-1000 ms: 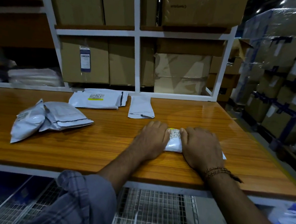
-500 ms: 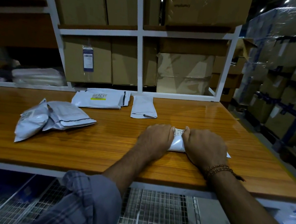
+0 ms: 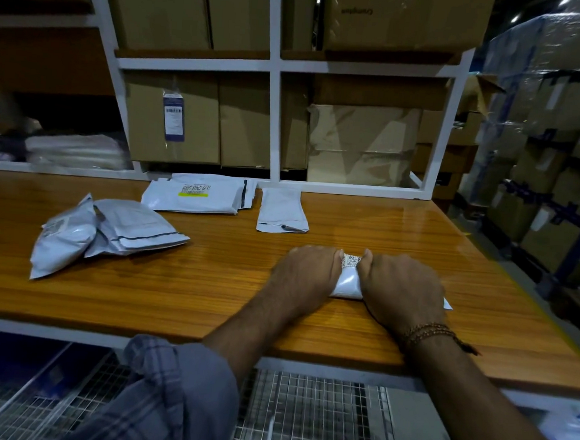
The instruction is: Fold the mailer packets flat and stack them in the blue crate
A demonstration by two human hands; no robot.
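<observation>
Both hands, left and right, press down on the mailer to flatten its fold; others wait at 10 o'clock.

The wooden surface has an orange-brown grain and a white metal edge, and under it lies a wire mesh shelf. Behind the surface stands a white metal rack filled with brown cardboard boxes, one of them with a barcode label. To the right, stacks of wrapped cartons stand in a dim aisle, and the light in the room is low.
</observation>
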